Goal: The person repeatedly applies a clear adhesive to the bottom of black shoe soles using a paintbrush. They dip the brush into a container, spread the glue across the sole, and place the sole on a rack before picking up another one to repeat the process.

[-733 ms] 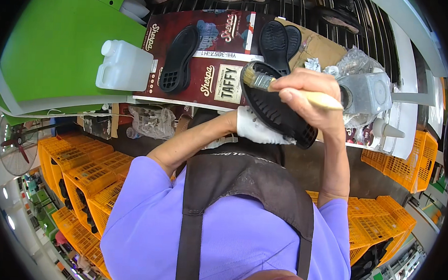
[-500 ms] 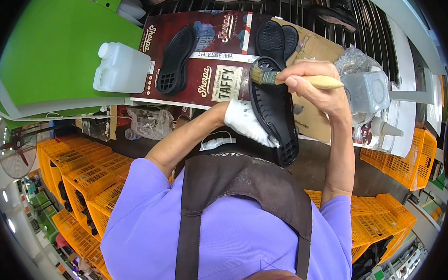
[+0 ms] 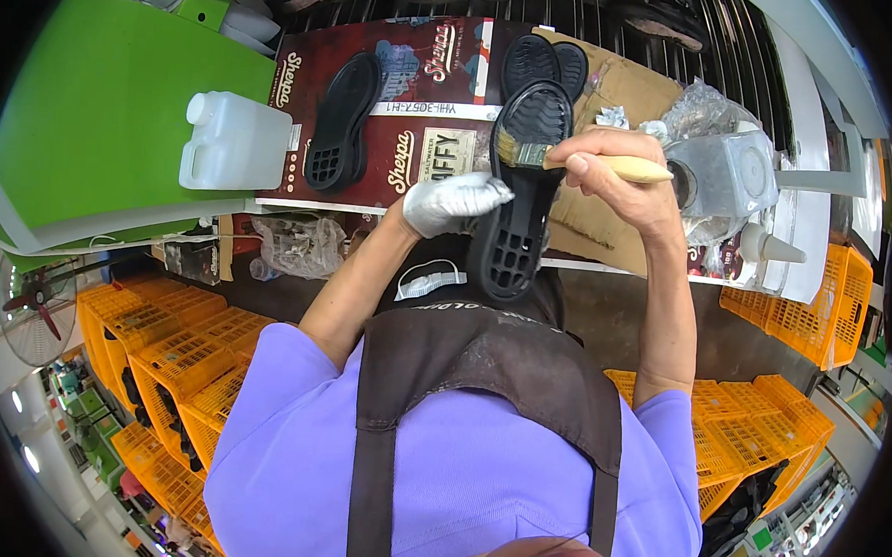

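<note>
My left hand (image 3: 457,203), in a white glove, grips the left edge of a black shoe sole (image 3: 518,222). The sole points away from me, its heel with square hollows nearest my apron. Between the fingers and thumb of my bare right hand (image 3: 620,172) is the light wooden handle of a flat paintbrush (image 3: 635,169). Its bristles touch the sole toward the front. Another pair of black soles (image 3: 341,125) lies on the left of the table, and two more soles (image 3: 528,63) lie just beyond the one I hold.
Dark red printed cardboard (image 3: 394,97) and brown cardboard (image 3: 609,201) cover the table. A white plastic jug (image 3: 238,142) stands left. At right are a clear plastic container (image 3: 734,177), crumpled plastic and a nozzle bottle (image 3: 771,246). Orange crates (image 3: 798,304) stand on both sides; a roller rack (image 3: 577,15) is behind.
The held sole has swung more upright and tilted so its face shows more fully. My left hand has shifted up and left along its edge; the brush has moved slightly down and left.
</note>
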A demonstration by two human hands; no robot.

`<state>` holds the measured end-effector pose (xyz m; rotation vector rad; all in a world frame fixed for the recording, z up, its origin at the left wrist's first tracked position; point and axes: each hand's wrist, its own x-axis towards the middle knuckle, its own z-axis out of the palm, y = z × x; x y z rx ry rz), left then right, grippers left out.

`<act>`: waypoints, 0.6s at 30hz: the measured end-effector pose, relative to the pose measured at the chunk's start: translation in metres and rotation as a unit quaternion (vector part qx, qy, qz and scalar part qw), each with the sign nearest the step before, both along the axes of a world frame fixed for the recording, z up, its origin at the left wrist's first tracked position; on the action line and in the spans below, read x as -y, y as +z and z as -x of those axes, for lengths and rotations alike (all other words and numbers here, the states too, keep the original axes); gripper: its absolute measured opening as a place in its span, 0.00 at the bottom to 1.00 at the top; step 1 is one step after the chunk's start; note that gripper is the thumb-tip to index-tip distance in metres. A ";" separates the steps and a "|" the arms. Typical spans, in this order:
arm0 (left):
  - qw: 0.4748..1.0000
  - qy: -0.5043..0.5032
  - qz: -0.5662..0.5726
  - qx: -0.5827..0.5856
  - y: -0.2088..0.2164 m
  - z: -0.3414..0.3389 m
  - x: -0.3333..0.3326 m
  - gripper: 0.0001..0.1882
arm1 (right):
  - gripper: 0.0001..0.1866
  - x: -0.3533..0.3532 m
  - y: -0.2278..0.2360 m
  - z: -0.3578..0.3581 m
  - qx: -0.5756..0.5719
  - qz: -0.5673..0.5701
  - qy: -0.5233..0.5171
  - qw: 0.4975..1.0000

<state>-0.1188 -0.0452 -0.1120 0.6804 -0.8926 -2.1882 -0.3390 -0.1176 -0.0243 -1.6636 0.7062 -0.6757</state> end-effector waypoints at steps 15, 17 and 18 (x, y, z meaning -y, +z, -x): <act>0.956 0.205 -0.066 -0.201 0.006 0.016 -0.007 0.23 | 0.07 -0.040 -0.012 -0.011 0.041 0.035 -0.008 0.999; 0.949 0.205 -0.084 -0.223 0.006 0.017 -0.005 0.23 | 0.06 -0.044 -0.006 -0.012 0.042 0.034 0.004 0.999; 0.946 0.206 -0.093 -0.234 0.006 0.019 -0.004 0.23 | 0.06 -0.046 -0.004 -0.013 0.042 0.034 0.011 0.998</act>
